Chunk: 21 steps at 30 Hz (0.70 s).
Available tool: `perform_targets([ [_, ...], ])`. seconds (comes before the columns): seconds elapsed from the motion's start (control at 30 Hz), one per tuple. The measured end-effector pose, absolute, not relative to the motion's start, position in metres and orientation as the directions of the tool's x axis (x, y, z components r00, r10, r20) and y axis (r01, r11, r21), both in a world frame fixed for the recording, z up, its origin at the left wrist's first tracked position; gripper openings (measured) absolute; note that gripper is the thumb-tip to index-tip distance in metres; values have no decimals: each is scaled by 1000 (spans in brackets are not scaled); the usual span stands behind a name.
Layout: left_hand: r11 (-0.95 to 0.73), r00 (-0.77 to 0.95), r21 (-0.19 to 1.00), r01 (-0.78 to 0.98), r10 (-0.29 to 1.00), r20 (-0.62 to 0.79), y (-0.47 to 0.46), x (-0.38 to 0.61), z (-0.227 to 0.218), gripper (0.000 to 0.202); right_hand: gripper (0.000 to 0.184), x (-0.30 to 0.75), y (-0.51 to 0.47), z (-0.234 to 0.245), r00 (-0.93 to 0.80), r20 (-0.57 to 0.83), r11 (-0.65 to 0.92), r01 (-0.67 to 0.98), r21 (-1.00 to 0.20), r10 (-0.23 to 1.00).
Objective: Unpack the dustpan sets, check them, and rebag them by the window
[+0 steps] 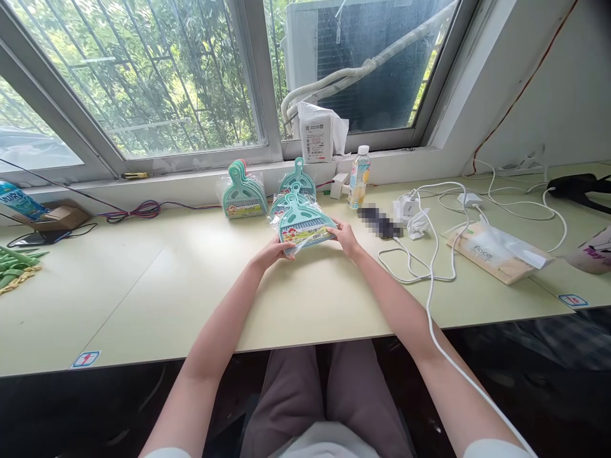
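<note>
Hands, left (271,256) and right (344,237), both clasping a bagged teal dustpan set (305,232) on the pale desk (143,299)

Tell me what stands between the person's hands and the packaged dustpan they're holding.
Nothing visible does. The left hand and right hand both rest directly on the packaged dustpan, at its lower left and right edges. Only its own plastic wrap lies under the fingers.

Both bare arms angle inward, the left forearm (210,337) and right forearm (396,305) converging, with the left hand (271,253) and right hand (344,236) curled, fingertips facing each other.
</note>
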<state>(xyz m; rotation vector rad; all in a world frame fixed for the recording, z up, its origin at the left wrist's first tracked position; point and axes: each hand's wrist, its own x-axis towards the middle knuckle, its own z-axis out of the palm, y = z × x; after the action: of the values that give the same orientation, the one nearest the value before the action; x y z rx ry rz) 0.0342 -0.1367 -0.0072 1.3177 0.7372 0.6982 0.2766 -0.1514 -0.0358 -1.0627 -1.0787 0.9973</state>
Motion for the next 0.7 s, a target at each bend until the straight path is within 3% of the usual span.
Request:
perform_targets([
  [0.1, -24, 539, 986, -167, 835, 112, -139, 40, -8, 74, 32, 275, -152, -33, 255, 136, 195, -224, -955, 957],
  [0.17, -161, 533, 968, -193, 811, 241, -142, 45, -8, 77, 31, 275, -152, -32, 347, 102, 211, -292, -933, 932],
  [0.27, -396, 527, 918, -27, 774, 350, -142, 49, -11, 73, 33, 274, -154, -30, 396, 74, 223, -346, -911, 915],
  [0.33, -498, 432, 861, 102, 802, 413, -139, 49, -14, 50, 32, 272, -155, -30, 384, 72, 218, -353, -910, 921],
  [0.4, -540, 284, 826, 162, 827, 485, -136, 49, -17, 30, 33, 270, -156, -30, 364, 73, 210, -351, -912, 929],
  [0.6, -509, 80, 851, 132, 861, 503, -135, 49, -20, 29, 37, 262, -160, -27, 281, 153, 230, -268, -935, 947],
  [0.7, -448, 29, 888, 103, 894, 447, -135, 47, -18, 64, 40, 263, -159, -26, 265, 192, 245, -185, -952, 945],
])
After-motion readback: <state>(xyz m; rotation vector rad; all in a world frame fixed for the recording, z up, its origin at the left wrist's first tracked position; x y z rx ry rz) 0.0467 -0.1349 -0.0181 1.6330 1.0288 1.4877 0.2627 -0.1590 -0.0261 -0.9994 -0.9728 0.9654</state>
